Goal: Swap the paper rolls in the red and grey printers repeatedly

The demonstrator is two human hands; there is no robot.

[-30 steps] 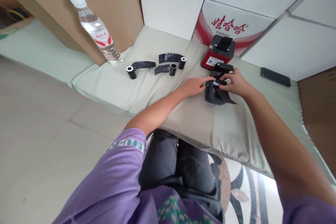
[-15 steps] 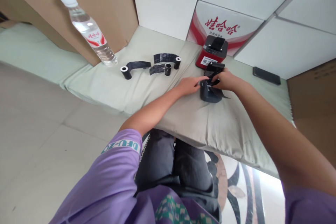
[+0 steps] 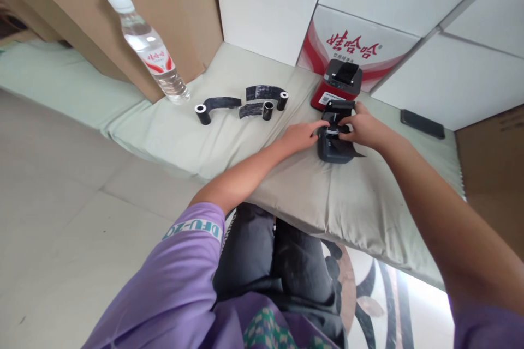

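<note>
Black plastic fills the space between your hands: the small printer (image 3: 335,144) sits right of centre on the pale cushion (image 3: 229,136), lid up. Your left hand (image 3: 301,135) braces its side with fingers extended, while your right hand (image 3: 362,128) pinches the black ribbon inside. Three spare rolls (image 3: 241,106) lie apart, upper centre, near the water bottle (image 3: 149,49).

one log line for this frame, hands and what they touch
left hand: touching black printer | right hand: fingers in its open top | lid: up
</note>
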